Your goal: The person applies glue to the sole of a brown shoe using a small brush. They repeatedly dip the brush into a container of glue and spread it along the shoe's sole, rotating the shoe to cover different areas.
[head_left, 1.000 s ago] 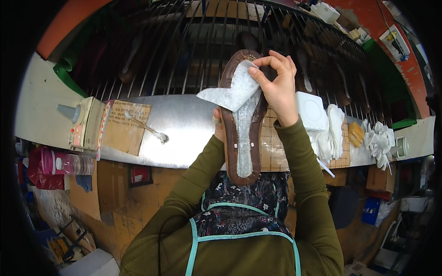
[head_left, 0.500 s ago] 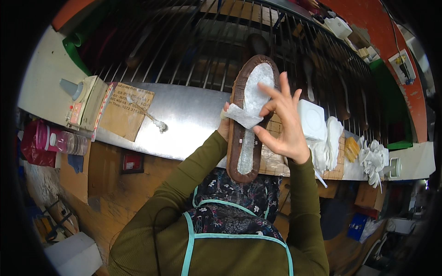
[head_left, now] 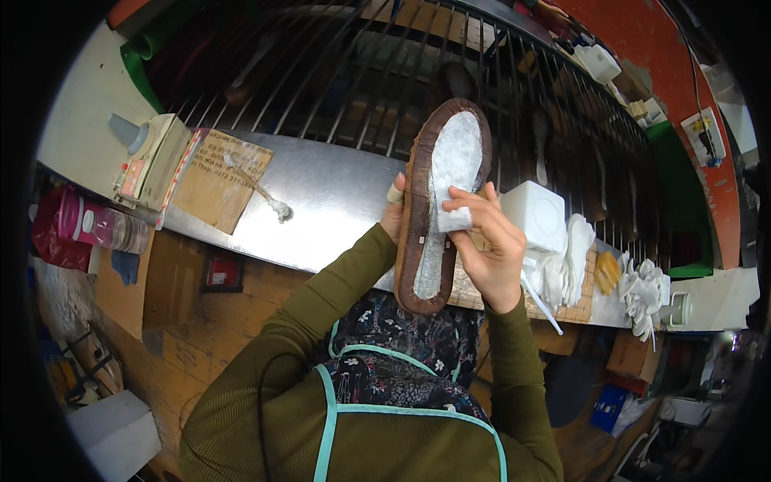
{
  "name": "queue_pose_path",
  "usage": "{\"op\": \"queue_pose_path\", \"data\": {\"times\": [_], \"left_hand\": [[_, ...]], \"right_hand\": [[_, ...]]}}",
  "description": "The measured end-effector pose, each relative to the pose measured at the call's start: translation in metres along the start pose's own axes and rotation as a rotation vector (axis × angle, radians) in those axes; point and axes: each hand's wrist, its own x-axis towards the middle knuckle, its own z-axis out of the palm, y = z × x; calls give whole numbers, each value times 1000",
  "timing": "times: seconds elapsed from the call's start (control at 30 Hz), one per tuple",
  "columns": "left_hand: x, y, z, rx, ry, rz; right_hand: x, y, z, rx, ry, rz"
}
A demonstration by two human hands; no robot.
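A brown shoe [head_left: 415, 193] is held sole up, its pleated upper edge framing a pale grey felt-like filler [head_left: 456, 149] on the bottom. My left hand [head_left: 393, 210] grips the shoe's left side; a band of tape wraps its thumb, and its other fingers are hidden underneath. Over the middle of the sole, my right hand [head_left: 490, 245] pinches a small white felt-like piece [head_left: 455, 219] between thumb and fingers. That piece lies against or just above the filler; I cannot tell which.
Left on the metal bench [head_left: 321, 189] are cardboard [head_left: 221, 181] and a brush [head_left: 280, 210] with a white-crusted tip. A white container [head_left: 535, 217], white gloves [head_left: 577, 255] and a yellow block [head_left: 608, 273] stand right. Behind runs a bar rack [head_left: 361, 96]; another person's hand [head_left: 551, 14] shows far off.
My right hand has dropped a little, its spread fingers now curled closer together. The white piece has shifted right and down and looks folded. The shoe has barely moved.
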Motion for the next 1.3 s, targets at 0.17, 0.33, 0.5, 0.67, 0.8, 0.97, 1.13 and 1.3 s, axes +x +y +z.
{"op": "queue_pose_path", "data": {"times": [0.17, 0.33, 0.5, 0.67, 0.8, 0.97, 1.13, 1.3], "left_hand": [[-1, -1, 2, 10, 9, -35], [0, -1, 2, 5, 0, -38], [-1, 1, 6, 17, 21, -42], [-2, 0, 3, -14, 40, -25], [0, -4, -9, -38, 59, -18], [4, -4, -4, 8, 117, 26], [4, -5, 1, 32, 134, 37], [4, -6, -3, 65, 123, 17]], "right_hand": [[-10, 11, 10, 212, 99, 101], [-11, 10, 17, 408, 194, 192], [-13, 12, 15, 196, 70, 80], [-26, 2, 10, -5, -39, -45], [-41, -8, 12, -140, -62, -116], [-49, -13, 17, -184, -15, -116], [-45, -16, 2, -231, 154, 17], [-43, -17, -1, -310, 183, 69]]}}
